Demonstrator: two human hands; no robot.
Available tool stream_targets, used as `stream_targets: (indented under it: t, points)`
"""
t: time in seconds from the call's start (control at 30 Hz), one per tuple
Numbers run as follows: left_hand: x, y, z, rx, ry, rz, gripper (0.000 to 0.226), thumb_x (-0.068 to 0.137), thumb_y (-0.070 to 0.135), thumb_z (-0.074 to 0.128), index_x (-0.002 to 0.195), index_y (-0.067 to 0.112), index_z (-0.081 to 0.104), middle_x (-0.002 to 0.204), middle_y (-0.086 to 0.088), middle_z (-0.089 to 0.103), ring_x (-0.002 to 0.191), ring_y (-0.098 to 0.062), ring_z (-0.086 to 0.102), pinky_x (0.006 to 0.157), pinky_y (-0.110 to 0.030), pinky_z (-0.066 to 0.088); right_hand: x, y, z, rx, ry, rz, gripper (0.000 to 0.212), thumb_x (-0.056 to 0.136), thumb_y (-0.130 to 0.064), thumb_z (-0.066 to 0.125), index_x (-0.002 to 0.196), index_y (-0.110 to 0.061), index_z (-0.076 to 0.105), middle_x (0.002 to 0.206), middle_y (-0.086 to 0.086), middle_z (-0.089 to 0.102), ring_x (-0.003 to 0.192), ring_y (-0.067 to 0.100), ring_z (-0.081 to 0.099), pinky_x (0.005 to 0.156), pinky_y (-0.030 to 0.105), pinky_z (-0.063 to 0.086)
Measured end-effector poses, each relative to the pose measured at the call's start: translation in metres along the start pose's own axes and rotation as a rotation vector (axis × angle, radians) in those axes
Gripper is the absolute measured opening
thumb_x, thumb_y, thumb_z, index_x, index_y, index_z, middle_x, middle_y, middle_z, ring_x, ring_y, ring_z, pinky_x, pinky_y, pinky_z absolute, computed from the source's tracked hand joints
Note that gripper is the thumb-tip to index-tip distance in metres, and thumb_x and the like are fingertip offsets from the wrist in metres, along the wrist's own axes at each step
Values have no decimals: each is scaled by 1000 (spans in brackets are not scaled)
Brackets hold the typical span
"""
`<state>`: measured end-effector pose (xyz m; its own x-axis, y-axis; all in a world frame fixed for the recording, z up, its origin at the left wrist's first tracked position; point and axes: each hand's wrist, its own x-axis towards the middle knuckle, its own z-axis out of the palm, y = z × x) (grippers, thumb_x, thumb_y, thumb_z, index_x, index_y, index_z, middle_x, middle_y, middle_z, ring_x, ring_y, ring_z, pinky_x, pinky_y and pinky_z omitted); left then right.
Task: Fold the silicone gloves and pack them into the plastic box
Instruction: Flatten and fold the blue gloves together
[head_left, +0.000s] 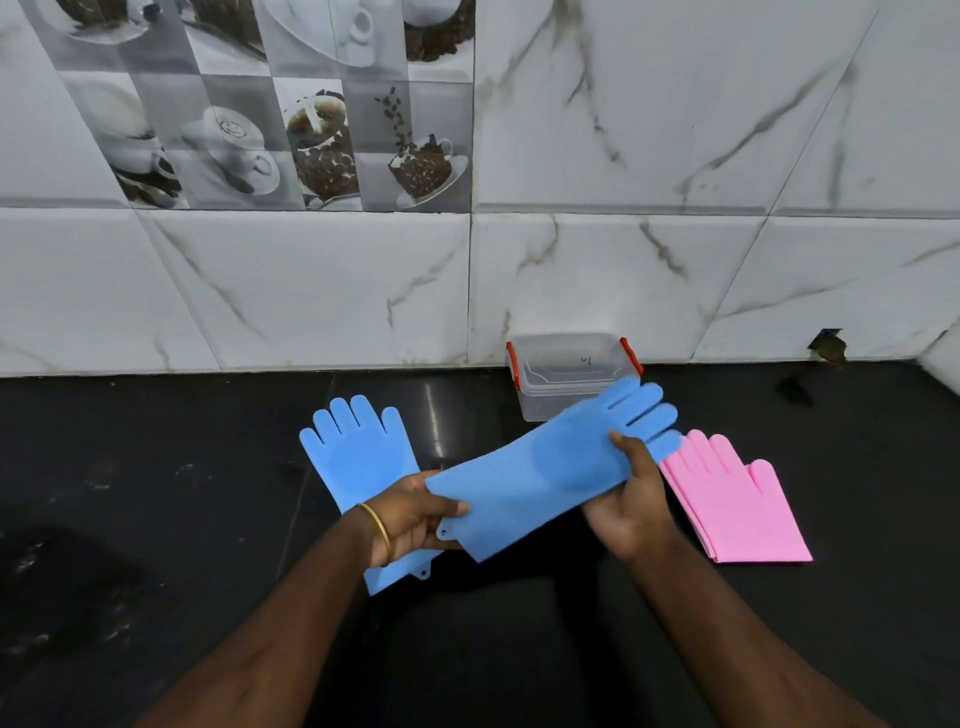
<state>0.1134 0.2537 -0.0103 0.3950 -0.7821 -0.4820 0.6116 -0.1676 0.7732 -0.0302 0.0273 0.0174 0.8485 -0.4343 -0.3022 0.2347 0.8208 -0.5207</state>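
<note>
While the left hand (415, 512) pinches the cuff and the right hand (631, 499) grips the palm part, the blue glove (540, 467) hangs above the counter (156, 467). It looks soft and floppy, probably grippy. Another blue glove (358, 457) and pink gloves (737, 509) lie near; the lidded box (566, 379) stands behind.

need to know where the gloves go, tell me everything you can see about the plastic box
The plastic box is small, rectangular and clear, with red clips on its two short ends. A clear lid looks to be on it, and nothing shows inside. It stands upright on the dark counter, against the marble-tiled wall. The fingers of the held blue glove hide its front right part; whether they touch it cannot be told.
</note>
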Motion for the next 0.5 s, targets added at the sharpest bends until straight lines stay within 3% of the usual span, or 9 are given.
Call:
stream_targets:
  t: [0.1, 0.2, 0.33, 0.4, 0.5]
  points:
    - [7, 5, 5, 162, 172, 17, 44, 75, -1, 77, 116, 10, 63, 109, -13, 73, 99, -30, 71, 75, -44, 60, -1, -2, -22, -10, 174, 55, 28, 91, -33, 65, 110, -14, 74, 123, 12, 70, 109, 28, 69, 97, 46, 49]
    - [16, 6, 5, 165, 291, 105, 45, 79, -4, 73, 119, 10, 58, 112, -14, 71, 96, -28, 72, 79, -45, 60, -5, -4, -36, -46, 308, 58, 25, 92, -26, 63, 113, -14, 69, 113, 10, 74, 95, 27, 74, 83, 43, 54]
    - [22, 6, 8, 325, 361, 209, 60, 82, -2, 71, 126, 30, 47, 103, -9, 69, 92, -21, 70, 62, -34, 61, -11, -6, -49, -61, 411, 30, 17, 94, -16, 59, 109, -13, 67, 94, 8, 78, 85, 25, 74, 71, 38, 55]
    - [24, 1, 10, 460, 353, 240, 55, 83, 0, 70, 124, 33, 53, 97, -6, 66, 91, -19, 68, 60, -28, 60, -14, -5, -55, -72, 446, 29, 19, 95, -13, 58, 112, -13, 65, 92, 8, 78, 89, 25, 71, 71, 38, 54]
    - [30, -11, 11, 591, 386, 215, 32, 85, 3, 69, 108, 26, 67, 98, -3, 59, 90, -17, 64, 61, -25, 60, -18, -1, -66, -114, 493, 25, 25, 94, -9, 58, 118, -15, 63, 106, 9, 75, 94, 26, 70, 71, 38, 55]
